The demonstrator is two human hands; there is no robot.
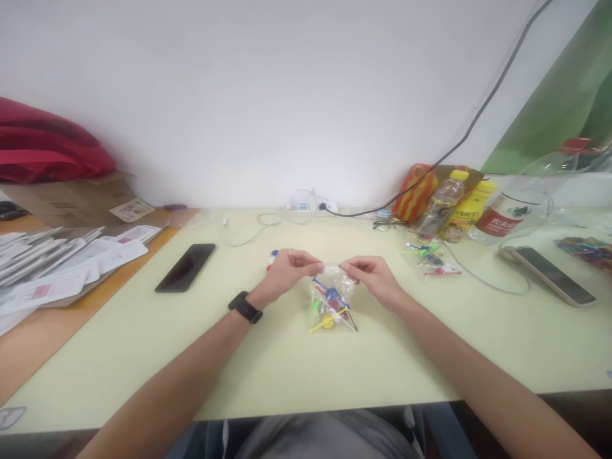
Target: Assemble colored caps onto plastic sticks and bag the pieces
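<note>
A small clear plastic bag (331, 299) filled with colourful plastic pieces hangs just above the pale green table (268, 363). My left hand (289, 271), with a black watch on its wrist, pinches the bag's top edge at the left. My right hand (370, 274) pinches the same top edge at the right. Both hands are closed on the bag's mouth. A few coloured pieces (272, 257) peek out behind my left hand.
A black phone (185, 268) lies to the left. Another clear bag of pieces (430, 260) lies at the right, with bottles (442, 204) and a second phone (554, 275) beyond it. Stacked white packets (57, 268) and a cardboard box (71, 197) sit far left. Cables run along the wall.
</note>
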